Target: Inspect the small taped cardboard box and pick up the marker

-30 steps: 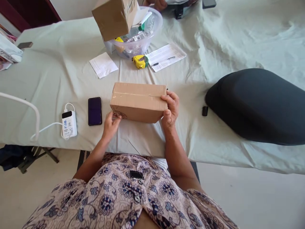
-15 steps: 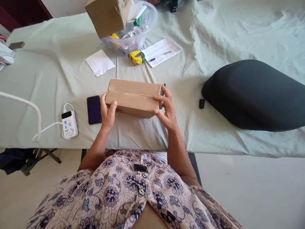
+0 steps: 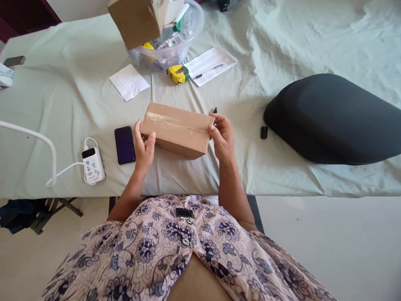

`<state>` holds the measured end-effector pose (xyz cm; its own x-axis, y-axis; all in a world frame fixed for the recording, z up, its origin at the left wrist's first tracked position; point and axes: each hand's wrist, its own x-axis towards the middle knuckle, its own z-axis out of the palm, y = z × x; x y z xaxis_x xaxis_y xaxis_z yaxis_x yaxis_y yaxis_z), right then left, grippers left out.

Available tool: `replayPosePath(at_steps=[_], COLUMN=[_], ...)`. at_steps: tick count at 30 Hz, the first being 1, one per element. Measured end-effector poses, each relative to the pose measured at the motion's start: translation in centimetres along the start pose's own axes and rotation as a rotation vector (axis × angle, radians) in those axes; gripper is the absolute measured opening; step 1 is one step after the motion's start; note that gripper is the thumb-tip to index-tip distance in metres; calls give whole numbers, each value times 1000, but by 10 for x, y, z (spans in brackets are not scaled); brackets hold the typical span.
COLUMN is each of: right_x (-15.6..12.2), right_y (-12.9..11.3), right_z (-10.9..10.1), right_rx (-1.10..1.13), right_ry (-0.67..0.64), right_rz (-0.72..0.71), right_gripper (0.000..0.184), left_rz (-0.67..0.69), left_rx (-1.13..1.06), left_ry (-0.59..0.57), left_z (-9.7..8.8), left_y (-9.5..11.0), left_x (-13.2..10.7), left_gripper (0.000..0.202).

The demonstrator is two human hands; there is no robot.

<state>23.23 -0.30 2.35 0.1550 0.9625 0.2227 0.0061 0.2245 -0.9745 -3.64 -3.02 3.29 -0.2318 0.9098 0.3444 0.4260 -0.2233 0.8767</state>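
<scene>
Left hand (image 3: pixel 145 154) and right hand (image 3: pixel 224 144) grip a taped carton (image 3: pixel 178 126) near a power bank (image 3: pixel 93 165) whose blue lettering is illegible.

No text, brand or number is legible. Marking noted on the white power bank (image 3: pixel 97 167): large blue characters with smaller dark print beside them, too small to read. The printed sheet (image 3: pixel 224 58) under the pen (image 3: pixel 218 66) bears rows of fine grey print, illegible. The square paper slip (image 3: pixel 129 81) shows faint lines, illegible. The cardboard box (image 3: pixel 177 125) carries a dark printed mark low on its near side, undecipherable.
</scene>
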Motion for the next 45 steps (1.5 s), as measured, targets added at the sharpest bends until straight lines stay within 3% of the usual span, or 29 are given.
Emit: replayPosePath(at_steps=[3, 7, 10, 14, 16, 19, 22, 26, 30, 36, 40, 45], right_x=[-6, -14, -21, -28, -29, -28, -28, -32, -40, -58, -67, -69], right_y=[-5, -8, -8, -10, -12, -16, -19, -17, 0, 31, 38, 37], right_z=[5, 7, 10, 13, 12, 8, 4, 4, 5, 8, 7, 5], right_rx=[86, 107, 55, -30, -50, -40, 2, 35, 77, -92, -171, -265], right_ry=[31, 26, 36, 46, 82, 125, 118, 108, 104, 30, 4, -53], right_rz=[70, 115, 106, 70, 55, 59, 75, 79, 110, 132, 117, 50], right_gripper=[66, 69, 69, 68, 65, 60, 59, 54, 54, 48, 36, 45], left_rz=[67, 264, 401, 532, 599, 676, 698, 720, 760, 745, 695, 546], left_rx=[134, 347, 392, 396, 401, 385, 343, 281, 240, 216, 117, 5], left_ry=[84, 187, 95, -106, -165, -249, -286, -288, -258, -154, -108, -49], left_z=[1, 3, 12, 28, 31, 29, 26, 27, 26, 14, 4, -7], left_y=[5, 20, 35, 47, 46, 40, 35, 29, 17, 0, -4, -1], left_x=[0, -4, -22, -48, -52, -44, -33, -26, -20, -13, -15, -20], left_gripper=[78, 62, 51, 66, 71, 59, 48, 48, 55, 47, 45, 43])
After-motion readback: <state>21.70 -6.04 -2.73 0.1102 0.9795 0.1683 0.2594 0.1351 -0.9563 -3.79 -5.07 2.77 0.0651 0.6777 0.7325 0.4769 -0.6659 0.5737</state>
